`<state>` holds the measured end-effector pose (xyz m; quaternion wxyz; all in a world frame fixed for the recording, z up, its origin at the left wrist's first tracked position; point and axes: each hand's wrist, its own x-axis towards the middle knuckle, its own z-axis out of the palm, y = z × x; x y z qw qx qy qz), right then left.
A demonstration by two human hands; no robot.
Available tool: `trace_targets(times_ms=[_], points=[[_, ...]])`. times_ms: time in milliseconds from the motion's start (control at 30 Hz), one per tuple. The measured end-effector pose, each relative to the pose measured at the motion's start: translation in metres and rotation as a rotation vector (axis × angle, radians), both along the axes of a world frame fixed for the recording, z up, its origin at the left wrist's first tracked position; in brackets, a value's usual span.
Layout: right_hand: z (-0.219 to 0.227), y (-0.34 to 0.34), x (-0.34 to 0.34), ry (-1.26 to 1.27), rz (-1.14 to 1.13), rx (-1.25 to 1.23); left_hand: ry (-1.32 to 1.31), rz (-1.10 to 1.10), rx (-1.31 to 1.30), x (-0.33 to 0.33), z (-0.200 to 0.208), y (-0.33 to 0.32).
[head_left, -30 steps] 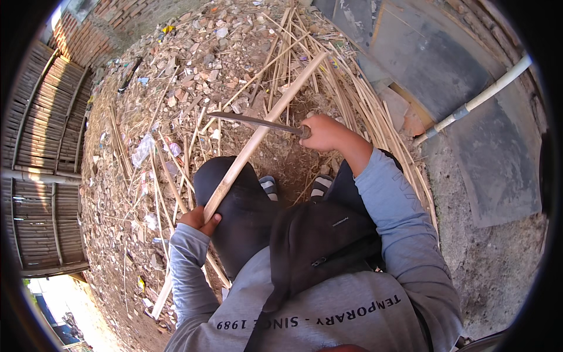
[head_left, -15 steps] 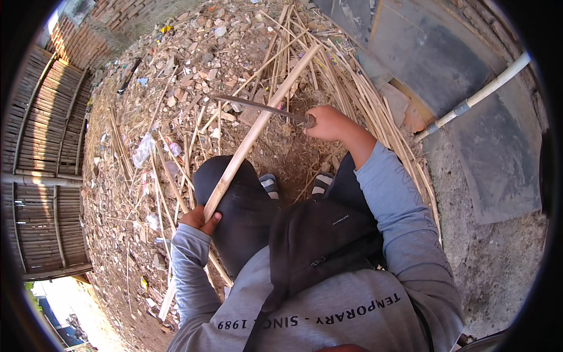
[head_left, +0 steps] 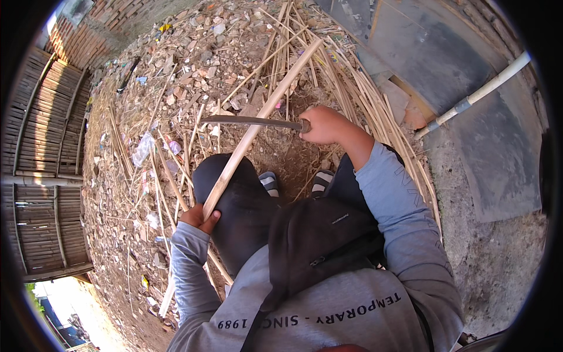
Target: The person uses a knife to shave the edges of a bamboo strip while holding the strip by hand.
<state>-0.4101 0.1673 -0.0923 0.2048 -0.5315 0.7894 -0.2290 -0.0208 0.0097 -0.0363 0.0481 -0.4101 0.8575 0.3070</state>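
Pale slats (head_left: 365,94) heaped beside rubble (head_left: 193,76); left hand (head_left: 199,219) grips wooden strip (head_left: 241,150), right hand (head_left: 324,124) grips knife (head_left: 231,119).

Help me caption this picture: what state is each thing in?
Pale strip: held slanting, visible length unbroken.
Blade: unsheathed, crossing the strip.
Left hand: closed around the strip.
Right hand: closed around the blade's handle.
Black bag: worn; whether zipped, unclear.
Striped footwear: worn.
Thin sticks: lying loose.
Clear plastic: crumpled.

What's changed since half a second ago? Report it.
The knife, in the right hand, has moved toward the person along the pale strip, its tip swinging nearer the body. Nothing was taken hold of or let go. The left hand still grips the strip.
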Motion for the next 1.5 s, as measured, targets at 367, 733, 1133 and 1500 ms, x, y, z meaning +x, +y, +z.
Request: trace_targets(times_ms=[367, 733, 1133, 1500], points=[[-0.004, 0.006, -0.008, -0.058, -0.117, -0.028, 0.072, 0.047, 0.139, 0.003, -0.003, -0.002], [-0.002, 0.001, -0.01, -0.017, -0.09, 0.011, 0.151, 0.043, 0.071, 0.011, -0.018, -0.004], [-0.004, 0.006, -0.01, -0.072, -0.064, -0.002, 0.129, 0.059, 0.177, 0.011, -0.017, -0.008], [-0.009, 0.006, -0.014, -0.076, -0.076, 0.019, 0.078, 0.06, 0.166, 0.005, -0.008, -0.006]])
